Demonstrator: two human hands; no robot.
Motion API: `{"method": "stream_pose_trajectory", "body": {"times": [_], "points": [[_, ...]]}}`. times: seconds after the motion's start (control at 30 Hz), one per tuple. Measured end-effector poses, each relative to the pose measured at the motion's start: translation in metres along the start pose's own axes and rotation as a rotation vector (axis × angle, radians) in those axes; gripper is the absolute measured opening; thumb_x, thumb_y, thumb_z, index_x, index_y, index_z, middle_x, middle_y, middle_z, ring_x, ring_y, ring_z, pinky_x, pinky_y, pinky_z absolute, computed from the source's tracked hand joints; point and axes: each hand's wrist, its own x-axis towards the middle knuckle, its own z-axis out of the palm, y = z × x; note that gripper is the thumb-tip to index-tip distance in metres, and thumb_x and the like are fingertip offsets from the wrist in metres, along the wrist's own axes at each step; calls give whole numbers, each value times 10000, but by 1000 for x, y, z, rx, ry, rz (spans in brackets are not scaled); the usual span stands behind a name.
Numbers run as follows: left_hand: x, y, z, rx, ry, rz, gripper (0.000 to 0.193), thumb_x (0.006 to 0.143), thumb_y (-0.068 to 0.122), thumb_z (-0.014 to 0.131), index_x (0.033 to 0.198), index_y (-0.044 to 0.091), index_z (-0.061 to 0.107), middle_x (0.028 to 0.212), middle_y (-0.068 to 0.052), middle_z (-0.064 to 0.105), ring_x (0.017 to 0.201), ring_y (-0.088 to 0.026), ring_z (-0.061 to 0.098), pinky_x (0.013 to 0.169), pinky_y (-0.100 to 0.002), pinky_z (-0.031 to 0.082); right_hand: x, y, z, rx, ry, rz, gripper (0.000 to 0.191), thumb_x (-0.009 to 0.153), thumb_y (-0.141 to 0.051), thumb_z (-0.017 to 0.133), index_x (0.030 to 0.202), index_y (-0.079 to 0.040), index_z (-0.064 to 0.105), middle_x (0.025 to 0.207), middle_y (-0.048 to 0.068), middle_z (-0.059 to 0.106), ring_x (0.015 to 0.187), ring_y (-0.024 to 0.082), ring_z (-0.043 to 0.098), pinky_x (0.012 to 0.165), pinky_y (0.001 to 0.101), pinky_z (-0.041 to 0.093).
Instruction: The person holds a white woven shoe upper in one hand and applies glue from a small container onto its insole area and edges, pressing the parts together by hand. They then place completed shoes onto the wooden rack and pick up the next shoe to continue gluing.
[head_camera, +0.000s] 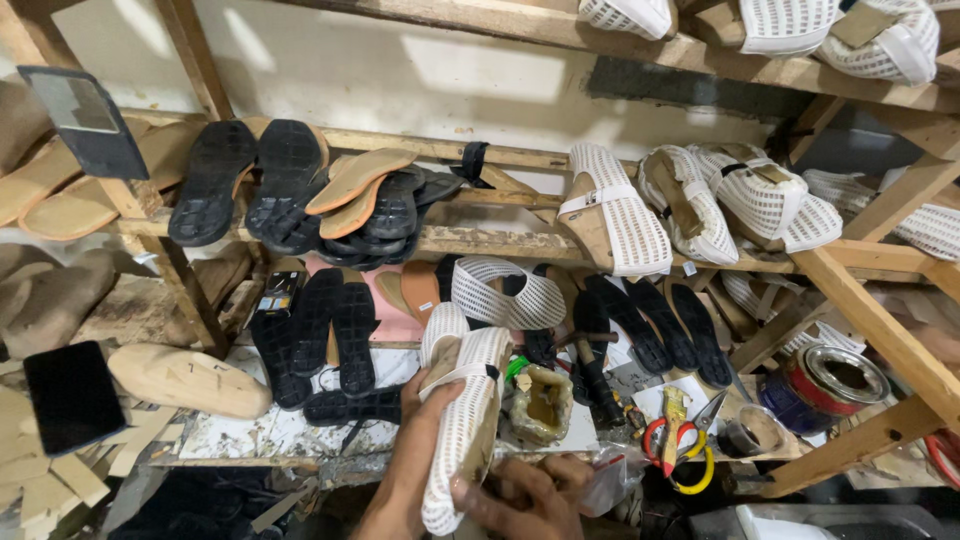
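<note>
White mesh shoe (463, 420) — upright, toe down

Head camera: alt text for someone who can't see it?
Two hands, left hand and right hand, hold a white mesh shoe upper on a last, above a cluttered workbench. Black soles and more mesh uppers fill wooden shelves behind.

Both wrists and the white mesh shoe's (462, 430) toe cut off at bottom edge.
</note>
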Motion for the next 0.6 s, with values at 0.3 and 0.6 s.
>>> {"method": "stream_pose_trajectory", "body": {"times": [0.3, 0.6], "points": [[9, -4, -11, 22, -17, -26, 874, 817, 407, 711, 1552, 263, 258, 1299, -167, 615, 1110, -296, 665, 854, -429, 554, 41, 76, 17, -268, -416, 397, 408, 859, -422, 629, 1186, -232, 781, 1447, 117, 543, 1354, 461, 325, 947, 736, 227], [25, -11, -2, -8, 31, 46, 954, 805, 372, 713, 1578, 277, 163, 1279, -171, 601, 1061, -293, 649, 834, -432, 542, 9, 74, 21, 422, -389, 911, 418, 977, -372, 554, 1278, -143, 733, 1228, 136, 611, 1291, 297, 453, 1066, 459, 386]]}}
